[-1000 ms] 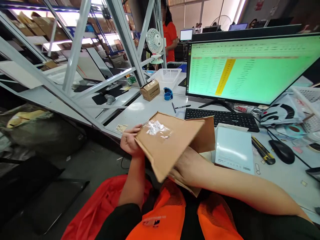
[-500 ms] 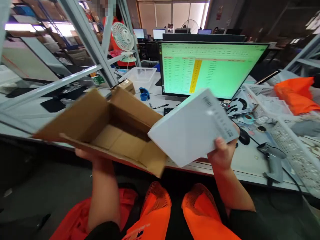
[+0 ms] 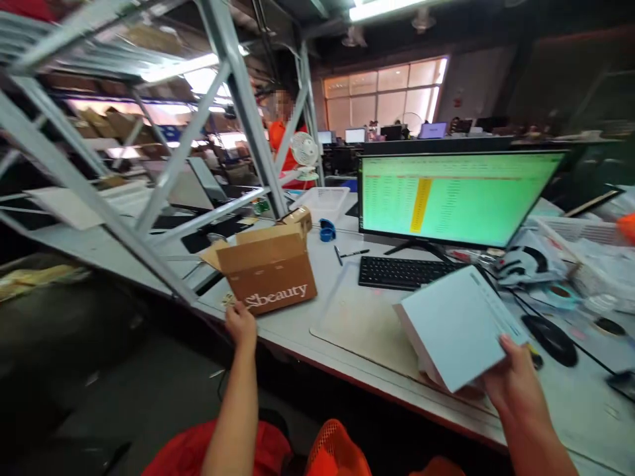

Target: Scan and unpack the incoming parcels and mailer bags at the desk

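An open brown cardboard box [image 3: 272,281] with white "beauty" lettering stands at the left of the desk, its flaps up. My left hand [image 3: 241,324] is closed at its lower left corner; the fingertips are partly hidden there. Over the desk on the right, my right hand [image 3: 516,377] grips a flat white box [image 3: 454,330] by its right edge, thumb on top. The white box is tilted, with small print along one side. Its underside and my right fingers are hidden.
A monitor [image 3: 456,198] and black keyboard [image 3: 404,272] stand behind the white box. A mouse [image 3: 550,340] lies at the right. Metal shelf posts [image 3: 248,112] rise at the left. A blue cap-like item [image 3: 327,230] and pens sit mid-desk. A person in orange is beyond.
The cardboard box has gone from being held up in front of me to the desk at the left, lettered side towards me. The white box has moved right and away from it. My view has shifted.
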Demonstrator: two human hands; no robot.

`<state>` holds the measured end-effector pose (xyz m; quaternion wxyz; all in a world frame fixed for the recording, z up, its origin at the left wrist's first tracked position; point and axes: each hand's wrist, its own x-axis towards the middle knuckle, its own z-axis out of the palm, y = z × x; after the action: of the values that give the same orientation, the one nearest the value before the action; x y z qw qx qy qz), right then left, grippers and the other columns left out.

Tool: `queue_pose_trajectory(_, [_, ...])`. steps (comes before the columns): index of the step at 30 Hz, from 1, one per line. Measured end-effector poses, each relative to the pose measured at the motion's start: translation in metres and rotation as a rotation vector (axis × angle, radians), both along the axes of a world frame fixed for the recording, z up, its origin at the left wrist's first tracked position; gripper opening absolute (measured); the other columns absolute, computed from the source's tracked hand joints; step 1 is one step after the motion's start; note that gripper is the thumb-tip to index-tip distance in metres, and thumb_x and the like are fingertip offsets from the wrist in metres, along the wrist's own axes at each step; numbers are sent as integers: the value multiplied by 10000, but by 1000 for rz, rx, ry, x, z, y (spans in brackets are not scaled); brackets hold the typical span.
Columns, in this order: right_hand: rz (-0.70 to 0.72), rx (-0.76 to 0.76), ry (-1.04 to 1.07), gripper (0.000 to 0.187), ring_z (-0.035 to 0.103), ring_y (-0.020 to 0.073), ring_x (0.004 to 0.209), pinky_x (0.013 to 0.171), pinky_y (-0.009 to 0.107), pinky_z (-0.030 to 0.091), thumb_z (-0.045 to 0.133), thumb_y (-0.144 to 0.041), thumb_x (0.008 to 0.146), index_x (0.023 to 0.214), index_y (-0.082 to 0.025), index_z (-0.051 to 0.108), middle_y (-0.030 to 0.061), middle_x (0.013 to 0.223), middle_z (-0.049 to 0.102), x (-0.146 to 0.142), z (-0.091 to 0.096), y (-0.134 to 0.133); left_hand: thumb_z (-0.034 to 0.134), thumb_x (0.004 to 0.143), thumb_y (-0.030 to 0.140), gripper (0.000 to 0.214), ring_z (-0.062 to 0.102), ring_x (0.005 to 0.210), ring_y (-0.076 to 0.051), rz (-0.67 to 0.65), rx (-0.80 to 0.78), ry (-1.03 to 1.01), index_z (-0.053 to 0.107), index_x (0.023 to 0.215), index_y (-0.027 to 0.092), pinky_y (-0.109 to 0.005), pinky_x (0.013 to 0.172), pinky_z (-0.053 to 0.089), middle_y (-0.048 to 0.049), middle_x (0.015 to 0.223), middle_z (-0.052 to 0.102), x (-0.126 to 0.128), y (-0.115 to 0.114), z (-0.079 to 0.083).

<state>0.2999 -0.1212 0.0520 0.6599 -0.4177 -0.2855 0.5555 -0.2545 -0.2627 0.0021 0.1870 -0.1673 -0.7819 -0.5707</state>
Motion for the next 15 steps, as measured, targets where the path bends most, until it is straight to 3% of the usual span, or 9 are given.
queue_pose_trajectory(3, [26, -10, -43, 609, 608, 376, 1331, 1069, 675, 518, 813, -454, 702, 1279, -319, 669, 42, 1299, 711, 2, -10, 2, 569, 819, 357, 166, 634, 982, -367, -40, -36, -19, 459, 793, 235, -545, 986, 504, -118, 829, 594, 9, -8, -9])
queue_pose_trajectory(6, [18, -1, -85, 527, 569, 374, 1384, 1157, 674, 444, 797, -483, 728, 1221, -337, 685, 43, 1268, 722, 1, -14, -6, 615, 788, 400, 235, 613, 1124, -394, -42, -9, -2, 518, 878, 206, -554, 1053, 483, -168, 990, 634, 27, -15, -11])
queue_pose_trajectory(8, [-17, -31, -88, 503, 568, 371, 1386, 1207, 674, 381, 808, -500, 725, 1184, -337, 684, 43, 1249, 728, -1, -12, -14, 590, 815, 440, 291, 545, 1278, -393, 7, 40, 40, 519, 962, 199, -563, 1142, 424, -200, 1173, 613, 53, -16, -10])
queue_pose_trajectory(10, [-39, -62, -67, 534, 574, 363, 1379, 1240, 678, 321, 823, -523, 712, 1192, -345, 671, 30, 1256, 725, -6, -8, -22, 552, 864, 493, 313, 506, 1356, -367, -32, 109, 79, 518, 1004, 215, -554, 1197, 375, -192, 1300, 579, 97, -13, -7])
queue_pose_trajectory(11, [-42, -67, -55, 556, 575, 352, 1380, 1253, 671, 298, 826, -533, 712, 1211, -353, 662, 18, 1270, 720, -11, -6, -26, 544, 883, 537, 327, 539, 1334, -350, -113, 138, 83, 530, 996, 230, -536, 1187, 398, -170, 1296, 596, 125, -10, -5])
queue_pose_trajectory(13, [-44, -51, -41, 580, 576, 318, 1380, 1266, 641, 293, 816, -544, 736, 1261, -372, 638, -2, 1314, 702, -24, -4, -35, 636, 888, 589, 376, 551, 1347, -336, -585, 292, -101, 605, 1062, 256, -506, 1194, 390, -147, 1351, 615, 186, -1, -1])
queue_pose_trajectory(15, [-47, -18, -49, 596, 600, 295, 1352, 1241, 611, 364, 787, -549, 778, 1319, -379, 606, 5, 1346, 685, -43, -8, -44, 760, 800, 674, 686, 553, 1370, -355, -1047, 383, -442, 605, 1333, 271, -482, 1141, 435, -165, 1474, 574, 243, 9, 6])
